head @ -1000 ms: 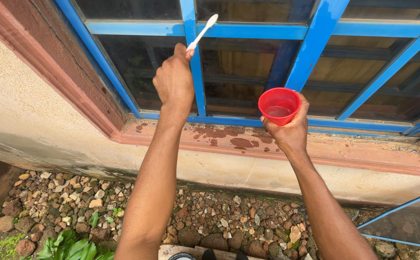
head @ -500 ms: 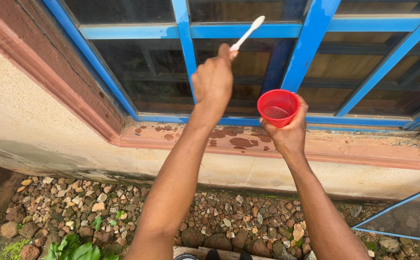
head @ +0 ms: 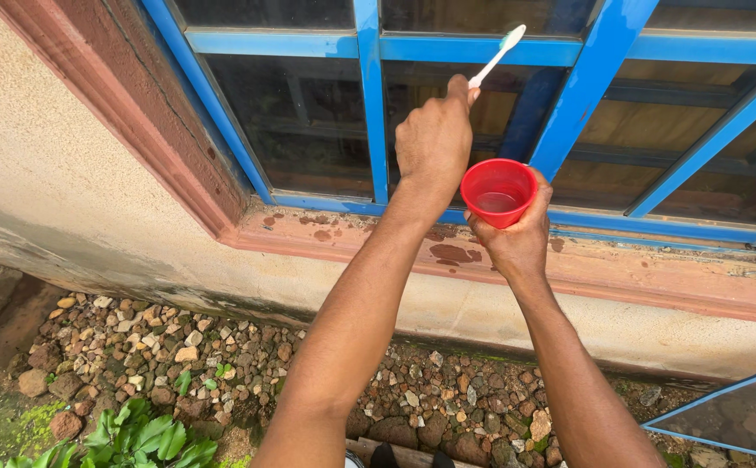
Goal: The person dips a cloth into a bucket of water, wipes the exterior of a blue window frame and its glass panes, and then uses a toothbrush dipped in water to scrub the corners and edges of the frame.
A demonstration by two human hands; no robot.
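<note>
A thin white plastic toothbrush [head: 496, 57] was held tight in the left hand [head: 434, 139], with its bristle end lifted up to the blue painted metal window frame [head: 369, 104]. A small round red plastic cup [head: 499, 191] with a little water in it was gripped from below by the right hand [head: 516, 238], just to the right of the left hand. To scrub well, the cup would best be kept level so nothing spilled, and the brush pressed gently along the bars. The dark glass panes [head: 300, 121] were set far behind the frame. A worn reddish stone sill [head: 655, 282] ran under the window. Near the bottom, small brown stones [head: 161, 347] and green leaves [head: 144, 438] were seen on the ground.
</note>
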